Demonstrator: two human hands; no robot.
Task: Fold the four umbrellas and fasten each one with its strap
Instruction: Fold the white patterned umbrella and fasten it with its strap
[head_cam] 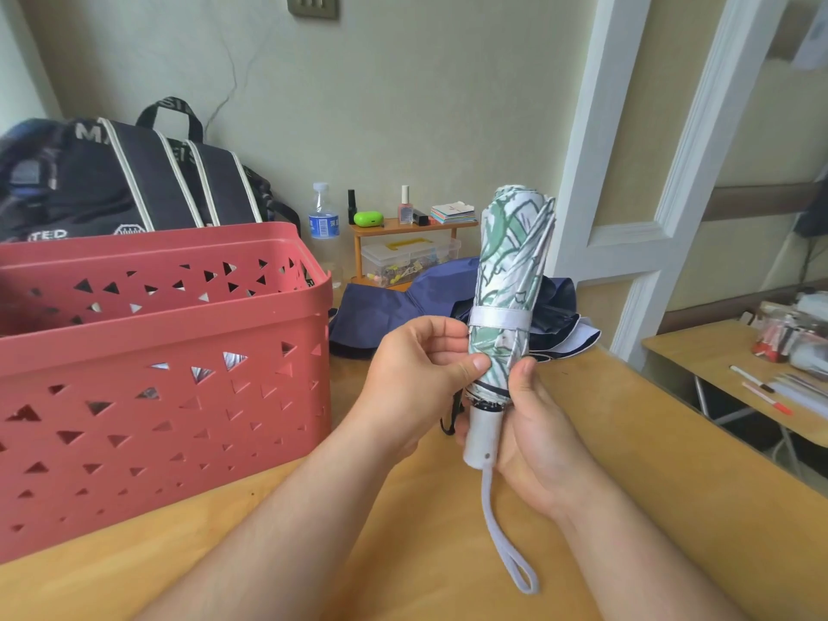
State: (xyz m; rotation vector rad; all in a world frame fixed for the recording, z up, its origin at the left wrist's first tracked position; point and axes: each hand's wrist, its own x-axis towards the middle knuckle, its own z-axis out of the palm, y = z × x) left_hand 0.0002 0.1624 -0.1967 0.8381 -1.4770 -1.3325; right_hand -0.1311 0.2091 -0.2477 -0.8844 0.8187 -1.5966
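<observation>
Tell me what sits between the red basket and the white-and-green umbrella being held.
In the head view, the left hand fills that gap, gripping the folded umbrella beside the red basket; behind it lies loose navy umbrella fabric on the table.

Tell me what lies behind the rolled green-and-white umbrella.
Behind the green-and-white umbrella, navy umbrella fabric lies loose on the table. The roll covers its middle, so whether that is one umbrella or two cannot be told.

The red basket (157, 351) runs off the left edge, so no idea what's inside beyond slivers through the triangle holes. The navy umbrella (394, 302) is half hidden behind the rolled green-print umbrella (511, 280), and the bottle (323, 217) label's too small to read.
</observation>
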